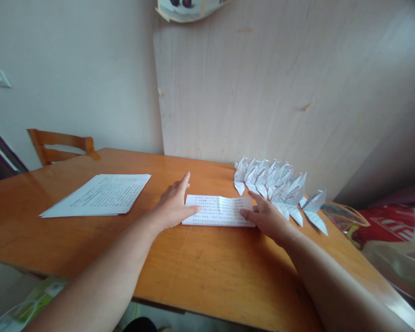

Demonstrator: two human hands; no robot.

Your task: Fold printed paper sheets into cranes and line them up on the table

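A folded sheet of printed paper (218,211) forms a wide strip on the table in front of me. At its left end is my left hand (174,203), with its fingers stretched out past the far edge and its thumb over the print. My right hand (268,216) grips the other end, thumb on top and index finger reaching over the far corner. Its lower fingers are partly hidden. Just beyond the right hand stand several folded paper pieces (292,191) with pointed upright tips, grouped in rows.
A stack of printed sheets (100,196) lies on the left of the wooden table (200,267). A wooden chair (60,140) stands past the far left edge. Board and wall close off the back. Red and clear plastic bags (387,226) are beside the right edge.
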